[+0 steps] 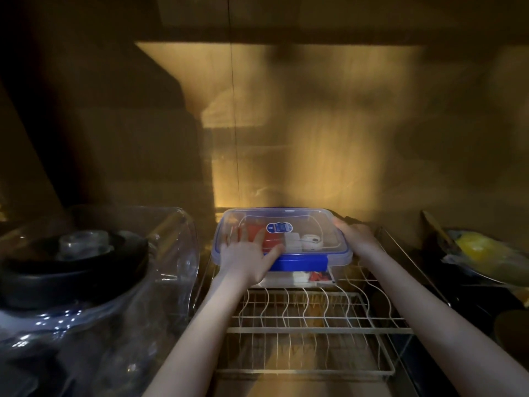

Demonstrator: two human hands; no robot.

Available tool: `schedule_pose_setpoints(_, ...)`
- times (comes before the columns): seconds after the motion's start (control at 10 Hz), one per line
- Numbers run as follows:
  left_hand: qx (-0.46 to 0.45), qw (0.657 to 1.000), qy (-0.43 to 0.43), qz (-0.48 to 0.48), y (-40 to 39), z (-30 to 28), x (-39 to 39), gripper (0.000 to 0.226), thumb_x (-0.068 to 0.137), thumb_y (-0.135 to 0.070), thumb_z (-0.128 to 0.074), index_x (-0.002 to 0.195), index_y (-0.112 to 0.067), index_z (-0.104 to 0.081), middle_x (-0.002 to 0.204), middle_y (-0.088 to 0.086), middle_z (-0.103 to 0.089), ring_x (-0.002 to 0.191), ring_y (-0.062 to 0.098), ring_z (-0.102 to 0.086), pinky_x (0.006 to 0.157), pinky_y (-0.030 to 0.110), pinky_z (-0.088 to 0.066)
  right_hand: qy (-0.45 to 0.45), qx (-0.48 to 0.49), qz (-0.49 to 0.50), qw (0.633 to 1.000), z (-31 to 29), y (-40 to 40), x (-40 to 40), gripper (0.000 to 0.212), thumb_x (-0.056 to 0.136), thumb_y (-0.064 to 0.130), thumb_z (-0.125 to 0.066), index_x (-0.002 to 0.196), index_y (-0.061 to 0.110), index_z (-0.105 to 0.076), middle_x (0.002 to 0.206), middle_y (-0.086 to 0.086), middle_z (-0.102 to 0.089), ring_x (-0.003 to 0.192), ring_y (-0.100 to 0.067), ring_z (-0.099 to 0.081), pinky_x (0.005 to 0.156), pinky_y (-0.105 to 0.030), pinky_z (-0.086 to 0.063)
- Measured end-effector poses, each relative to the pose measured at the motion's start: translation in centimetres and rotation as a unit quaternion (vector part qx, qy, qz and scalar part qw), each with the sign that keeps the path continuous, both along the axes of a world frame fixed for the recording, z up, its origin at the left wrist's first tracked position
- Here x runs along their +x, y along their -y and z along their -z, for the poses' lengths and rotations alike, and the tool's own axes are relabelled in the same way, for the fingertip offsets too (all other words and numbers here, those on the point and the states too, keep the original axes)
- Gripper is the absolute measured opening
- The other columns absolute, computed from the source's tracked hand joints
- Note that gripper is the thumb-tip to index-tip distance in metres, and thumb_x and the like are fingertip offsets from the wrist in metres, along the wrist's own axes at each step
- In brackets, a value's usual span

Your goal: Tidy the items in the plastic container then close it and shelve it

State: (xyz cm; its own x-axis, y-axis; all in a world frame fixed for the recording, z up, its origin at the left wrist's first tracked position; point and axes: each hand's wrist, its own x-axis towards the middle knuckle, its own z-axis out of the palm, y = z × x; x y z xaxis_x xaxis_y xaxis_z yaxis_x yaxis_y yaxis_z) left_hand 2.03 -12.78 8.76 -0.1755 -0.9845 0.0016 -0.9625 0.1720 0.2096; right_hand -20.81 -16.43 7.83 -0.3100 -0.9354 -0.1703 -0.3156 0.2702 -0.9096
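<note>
Head view: resting the closed container (297, 224) at the back of the wire rack (315, 319). Left hand (243, 253) lying flat on the lid, fingers spread; right hand (356, 234) gripping the right edge. Probably risking a tilt on the uneven wires, or bumping the glass bowl (177, 253) just beside.

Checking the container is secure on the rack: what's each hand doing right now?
Left hand: open, fingers spread flat on the container lid.
Right hand: against the container's right edge; grip cannot be told.
</note>
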Motion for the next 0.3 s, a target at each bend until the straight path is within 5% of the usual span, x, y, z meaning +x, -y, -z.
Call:
schedule_pose_setpoints(0.1,0.072,0.997,0.000,0.002,0.5,-1.6,-0.4,0.065,0.090,-0.060,-0.029,0.145,-0.024,-0.023,0.154,0.014,-0.026,0.139,0.033,-0.028,0.109,0.048,-0.030,-0.076,-0.078,0.019,0.994,-1.6,-1.7,0.7,0.038,0.094,0.036,-0.048,0.119,0.008,-0.055,0.109,-0.008,-0.059,0.095,-0.020,-0.058,0.079,-0.032,-0.047)
schedule_pose_setpoints(0.2,0.127,0.988,-0.085,0.005,1.4,-5.1,-1.0,0.047,0.088,-0.048,-0.047,0.124,-0.017,-0.053,0.125,0.010,-0.059,0.112,0.025,-0.055,0.097,0.037,-0.043,-0.007,-0.267,0.034,0.963,-6.2,-6.5,2.2,0.027,0.093,0.024,-0.054,0.119,0.018,-0.057,0.111,0.002,-0.058,0.112,-0.019,-0.056,0.094,-0.033,-0.045)
schedule_pose_setpoints(0.3,-0.024,0.988,-0.153,-0.012,1.9,-8.6,-1.2,0.035,0.089,-0.037,-0.053,0.112,-0.012,-0.062,0.104,0.009,-0.066,0.097,0.026,-0.063,0.085,0.037,-0.052,0.151,-0.468,-0.050,0.869,-11.7,-13.5,2.9,0.015,0.086,0.025,-0.060,0.099,0.027,-0.067,0.097,0.004,-0.069,0.097,-0.014,-0.065,0.085,-0.031,-0.053)
